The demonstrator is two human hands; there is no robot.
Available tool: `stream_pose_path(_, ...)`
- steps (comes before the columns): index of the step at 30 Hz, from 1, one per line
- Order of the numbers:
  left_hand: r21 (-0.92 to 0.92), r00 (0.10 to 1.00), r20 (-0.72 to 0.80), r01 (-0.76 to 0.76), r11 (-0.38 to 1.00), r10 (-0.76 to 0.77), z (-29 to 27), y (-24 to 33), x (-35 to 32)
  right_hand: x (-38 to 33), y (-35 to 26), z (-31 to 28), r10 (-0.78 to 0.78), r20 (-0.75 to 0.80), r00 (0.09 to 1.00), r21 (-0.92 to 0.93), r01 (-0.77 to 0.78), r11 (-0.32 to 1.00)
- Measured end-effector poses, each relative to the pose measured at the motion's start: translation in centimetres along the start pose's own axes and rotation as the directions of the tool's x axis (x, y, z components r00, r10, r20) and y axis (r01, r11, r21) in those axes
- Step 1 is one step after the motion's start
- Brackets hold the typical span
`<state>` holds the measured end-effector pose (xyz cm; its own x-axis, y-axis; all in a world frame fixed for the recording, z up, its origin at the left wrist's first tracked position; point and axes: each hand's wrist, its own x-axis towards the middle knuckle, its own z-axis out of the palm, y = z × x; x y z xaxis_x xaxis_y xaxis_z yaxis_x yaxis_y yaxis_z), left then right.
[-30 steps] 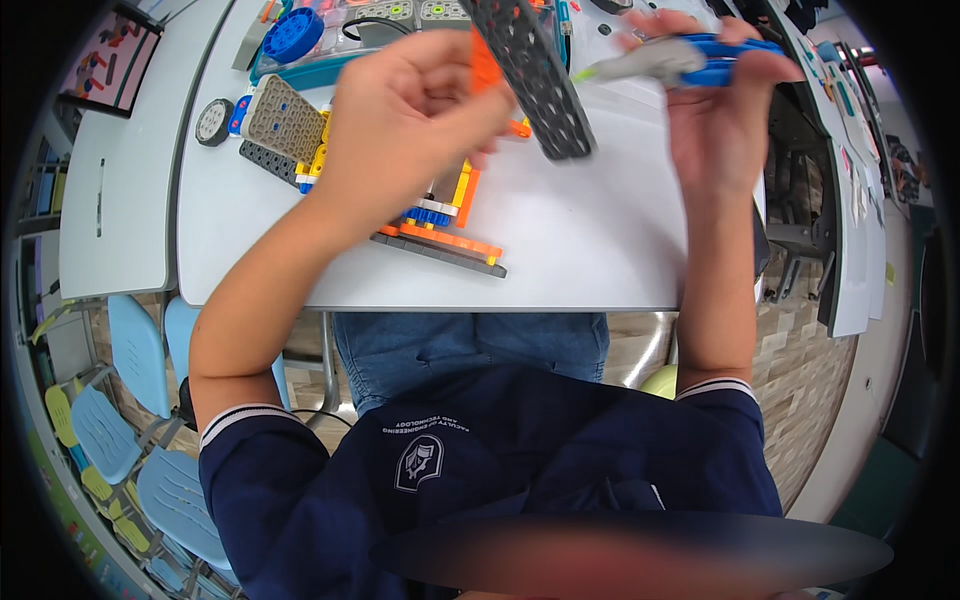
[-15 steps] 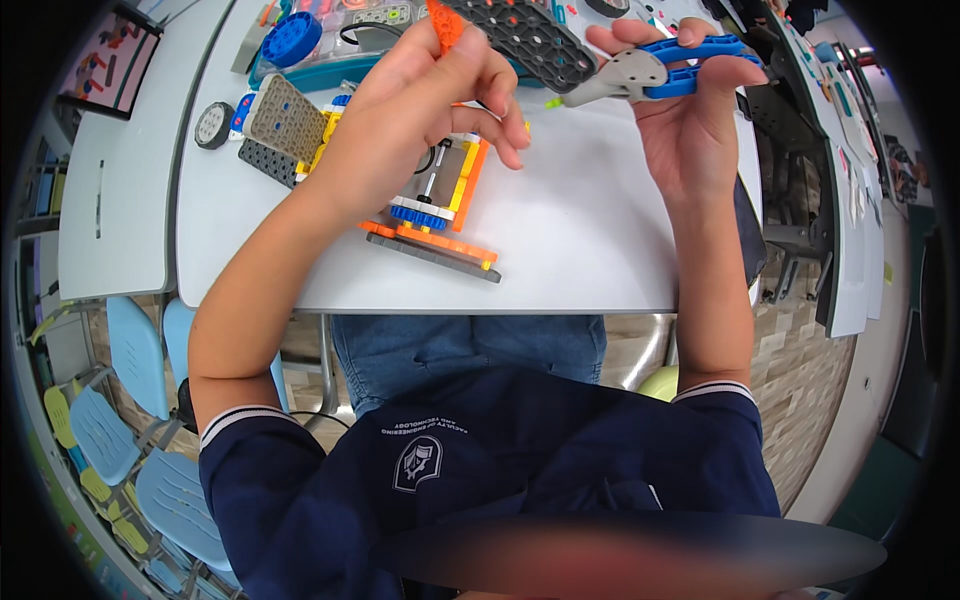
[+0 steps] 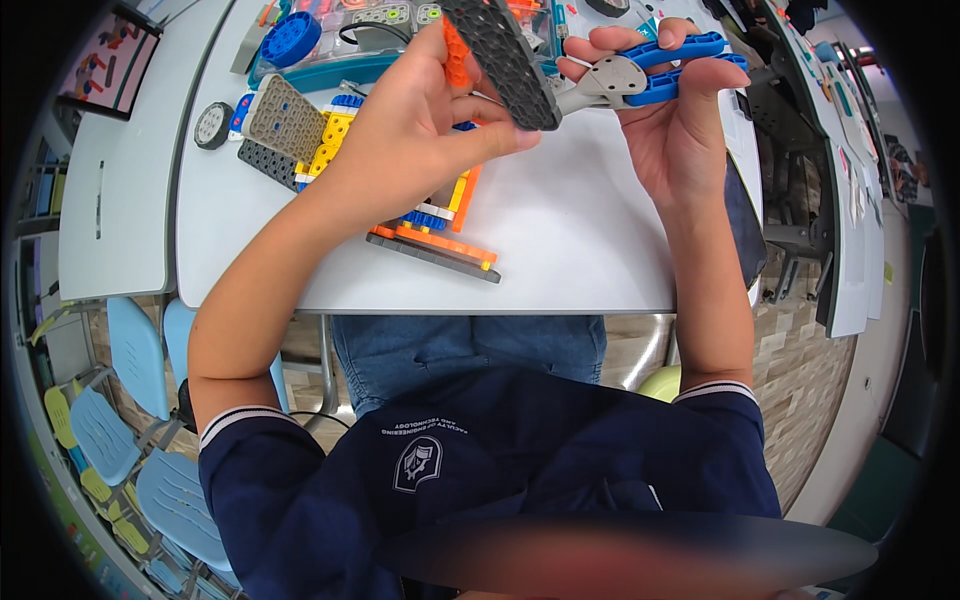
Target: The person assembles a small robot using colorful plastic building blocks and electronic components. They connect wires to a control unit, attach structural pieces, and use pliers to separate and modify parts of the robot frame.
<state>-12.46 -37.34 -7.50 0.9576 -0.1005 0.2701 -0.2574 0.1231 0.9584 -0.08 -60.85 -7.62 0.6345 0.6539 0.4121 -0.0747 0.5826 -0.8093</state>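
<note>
High over the table, my left hand (image 3: 405, 150) grips a dark grey perforated plate (image 3: 505, 65) that is tilted steeply. An orange piece (image 3: 456, 58) shows between the plate and my fingers. My left thumb lies by the plate's lower end. In my right hand (image 3: 675, 135) is a pair of pliers (image 3: 612, 80) with grey jaws and blue handles. The handles sit apart between my thumb and fingers. The jaw tips meet the plate's right edge, and the plate hides their ends. Below my left hand stands a partly hidden yellow, orange and blue brick-built model (image 3: 335, 140).
A clear-lidded parts box (image 3: 370, 70) with a teal rim is at the back. Near it are a blue wheel (image 3: 291, 40) and a small grey-and-white wheel (image 3: 213, 126). A screen (image 3: 110, 58) stands far left. The table's front edge (image 3: 500, 311) runs before my lap.
The plate has turned steeper, its lower end moving left and down. My left thumb has come down beside that end. The pliers have shifted slightly left with the plate; a small green bit is now hidden.
</note>
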Motion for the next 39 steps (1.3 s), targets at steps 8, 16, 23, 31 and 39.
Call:
stream_pose_path(8, 0.142, 0.999, -0.052, 0.024, 0.990, -0.017, -0.03, 0.52, -0.03, -0.06, 0.04, 0.03, -0.011, 0.004, 1.000, -0.044, 0.011, 0.999)
stream_pose_path(16, 0.144, 0.996, -0.076, -0.033, 0.989, 0.044, 0.57, 0.57, 0.15, -0.04, -0.05, 0.23, -0.009, 0.003, 1.000, 0.000, 0.009, 1.000)
stream_pose_path(23, 0.150, 0.990, -0.107, -0.073, 0.986, 0.089, 0.62, 0.50, 0.06, -0.09, 0.04, 0.59, -0.023, 0.047, 0.999, -0.100, 0.028, 0.995)
stream_pose_path(31, 0.177, 0.989, -0.099, -0.095, 0.979, 0.114, 0.23, 0.37, -0.03, -0.14, 0.25, 0.52, -0.018, 0.041, 0.999, -0.107, 0.022, 0.994)
stream_pose_path(39, 0.227, 0.993, -0.076, -0.076, 0.971, 0.095, 0.03, 0.55, -0.36, -0.06, -0.01, 0.36, 0.021, 0.024, 0.999, -0.046, -0.020, 0.999)
